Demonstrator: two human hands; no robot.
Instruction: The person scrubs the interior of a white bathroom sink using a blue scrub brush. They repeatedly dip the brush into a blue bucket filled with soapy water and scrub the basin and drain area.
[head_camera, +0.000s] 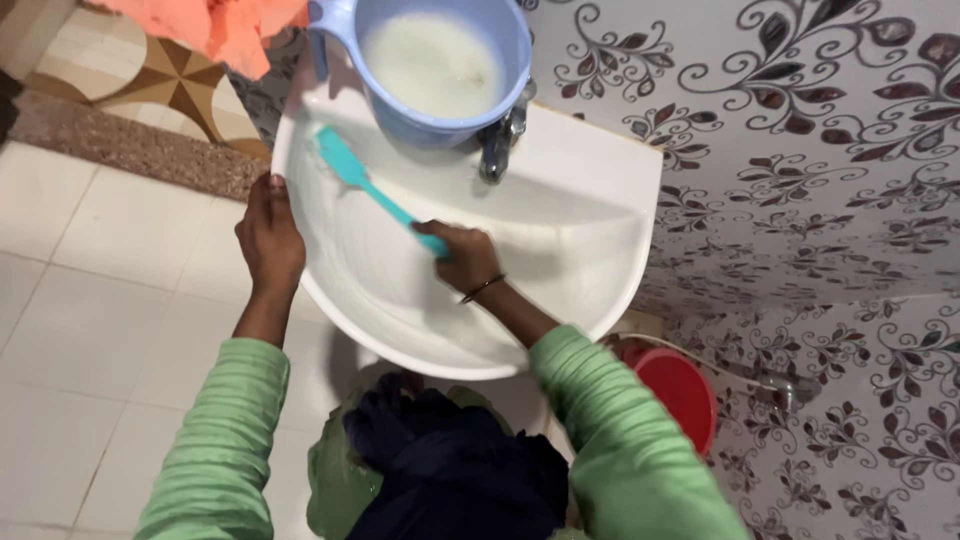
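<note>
Green sleeves (225, 430) come first. The right hand (462, 257) is wrapped tight around the brush (372, 190) inside the white sink (590, 210). The left hand (268, 235) grips the rim. The brush looks light, stiff, probably slippery when wet; hold its handle.

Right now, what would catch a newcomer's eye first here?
The white sink fills the middle, with the right hand holding a turquoise brush inside the bowl. The left hand grips the sink's left rim. A pale blue jug of cloudy liquid sits at the back beside the tap.
</note>
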